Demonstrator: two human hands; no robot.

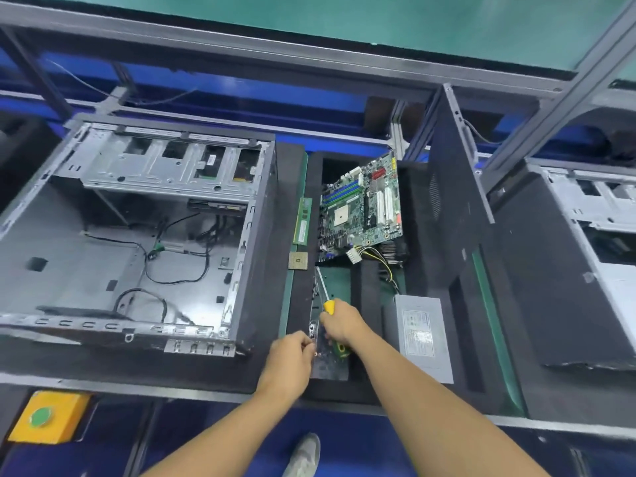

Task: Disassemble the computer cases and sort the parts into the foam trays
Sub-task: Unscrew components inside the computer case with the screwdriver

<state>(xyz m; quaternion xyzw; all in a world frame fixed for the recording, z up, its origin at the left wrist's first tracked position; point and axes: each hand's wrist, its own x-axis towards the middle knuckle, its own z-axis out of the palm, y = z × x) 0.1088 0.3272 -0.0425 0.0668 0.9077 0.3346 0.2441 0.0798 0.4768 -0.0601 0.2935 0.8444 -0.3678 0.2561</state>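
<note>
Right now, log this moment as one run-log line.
left hand: holds metal plate | right hand: grips screwdriver | motherboard: in foam tray

Head-worn view (wide-angle) — steeply downward, close.

Screwdriver (329, 307): handle mostly covered by the right hand (339, 325).
Metal plate (330, 368): partly hidden under both hands.
Left hand (290, 352): what the fingertips pinch is too small to tell.
Power supply (421, 333), right of the right hand: label print unreadable.
Second case (599, 215), far right of the hands: cut off by the edge.

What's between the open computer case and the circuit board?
A green memory stick and a square processor chip on the foam tray, seen in the head view.
</note>
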